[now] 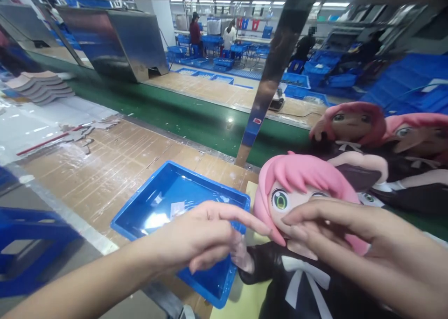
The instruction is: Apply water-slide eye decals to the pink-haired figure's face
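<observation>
A large figure [304, 169] with pink hair, green eyes, a black dress and a white bow lies face up in front of me. My left hand [210, 232] reaches across a blue tray [140, 202], its index finger stretched to the pink hair beside the cheek and its other fingers loosely curled. Nothing shows in that hand. My right hand [353, 228] is over the lower face, thumb and index fingertips pinched together near the cheek. Whatever may be between them is too small to make out. The figure's mouth and one eye are partly hidden behind this hand.
Two similar pink-haired figures [357, 118] lie at the right. A metal post [269, 71] rises beyond the tray from the cardboard-covered table [105, 169]. Behind runs a green conveyor belt [196, 118]. Stacked curved pieces [40, 86] are at the left; people work in the background.
</observation>
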The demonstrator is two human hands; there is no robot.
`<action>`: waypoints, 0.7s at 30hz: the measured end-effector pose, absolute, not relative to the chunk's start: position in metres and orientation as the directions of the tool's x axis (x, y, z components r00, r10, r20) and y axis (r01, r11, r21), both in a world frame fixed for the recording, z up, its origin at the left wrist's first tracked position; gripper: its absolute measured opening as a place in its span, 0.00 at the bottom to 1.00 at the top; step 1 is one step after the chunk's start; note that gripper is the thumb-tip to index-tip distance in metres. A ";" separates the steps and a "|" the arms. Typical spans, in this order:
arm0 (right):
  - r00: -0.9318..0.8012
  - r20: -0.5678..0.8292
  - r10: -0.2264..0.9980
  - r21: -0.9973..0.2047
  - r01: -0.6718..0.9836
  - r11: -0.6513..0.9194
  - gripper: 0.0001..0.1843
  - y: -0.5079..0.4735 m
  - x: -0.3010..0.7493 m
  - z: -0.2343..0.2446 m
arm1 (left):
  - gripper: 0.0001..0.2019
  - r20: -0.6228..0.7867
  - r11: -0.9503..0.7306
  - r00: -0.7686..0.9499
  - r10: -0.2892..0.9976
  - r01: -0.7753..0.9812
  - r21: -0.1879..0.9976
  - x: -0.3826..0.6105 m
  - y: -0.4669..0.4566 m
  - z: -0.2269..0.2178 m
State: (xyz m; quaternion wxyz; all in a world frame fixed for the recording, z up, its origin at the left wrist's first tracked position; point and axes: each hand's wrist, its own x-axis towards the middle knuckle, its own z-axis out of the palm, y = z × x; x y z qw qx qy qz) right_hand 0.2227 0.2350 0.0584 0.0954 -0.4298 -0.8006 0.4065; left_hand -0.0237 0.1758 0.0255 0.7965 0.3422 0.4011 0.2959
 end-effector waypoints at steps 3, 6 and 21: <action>-0.643 -0.355 0.679 -0.784 0.600 0.158 0.21 0.229 0.217 0.071 | 0.17 -0.424 0.548 0.546 0.723 -0.078 0.833 -0.014 0.174 0.041; -0.623 -0.349 0.699 -0.800 0.587 0.124 0.19 0.221 0.222 0.077 | 0.16 -0.442 0.529 0.553 0.706 0.003 0.849 -0.006 0.176 0.048; -0.502 0.022 0.864 -0.787 0.525 0.325 0.16 0.207 0.269 0.072 | 0.21 -0.452 0.517 0.638 0.623 0.098 0.851 0.038 0.194 0.056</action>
